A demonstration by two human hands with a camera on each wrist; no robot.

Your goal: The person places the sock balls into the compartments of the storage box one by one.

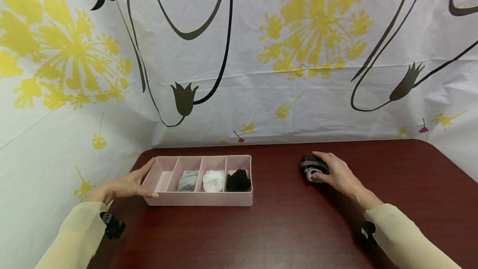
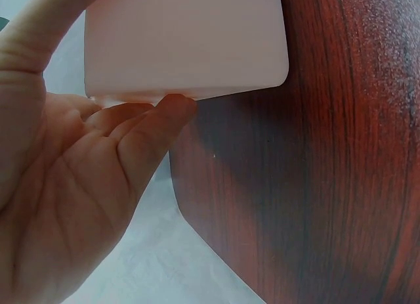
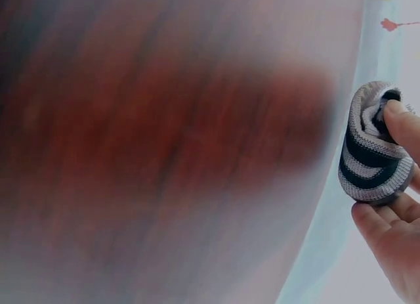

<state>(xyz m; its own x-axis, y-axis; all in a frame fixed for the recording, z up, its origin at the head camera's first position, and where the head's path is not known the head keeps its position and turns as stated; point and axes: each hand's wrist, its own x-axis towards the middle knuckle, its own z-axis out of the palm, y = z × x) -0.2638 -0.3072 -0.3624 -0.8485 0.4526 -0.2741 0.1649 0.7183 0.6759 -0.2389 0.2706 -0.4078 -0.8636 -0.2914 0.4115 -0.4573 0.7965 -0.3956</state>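
A pale pink divided box [image 1: 198, 199] lies on the dark red table, its four-sided rim facing up. My left hand [image 1: 128, 184] grips its left end, thumb at the near corner and fingers at the far one; in the left wrist view fingertips [image 2: 176, 106] touch the box's end wall [image 2: 187, 41]. From the left, the first compartment holds nothing; then come a grey rolled sock [image 1: 188, 181], a white one [image 1: 213, 181] and a black one [image 1: 238, 180]. Off to the right, my right hand [image 1: 341, 177] pinches a rolled striped sock [image 3: 374, 166], dark and light grey, between thumb and fingers.
The table [image 1: 276, 235] has a dark wood-grain top with rounded far corners. Behind and beside it hangs a white cloth [image 1: 239, 61] printed with yellow and grey plants. Both sleeves carry black wrist cameras [image 1: 113, 225].
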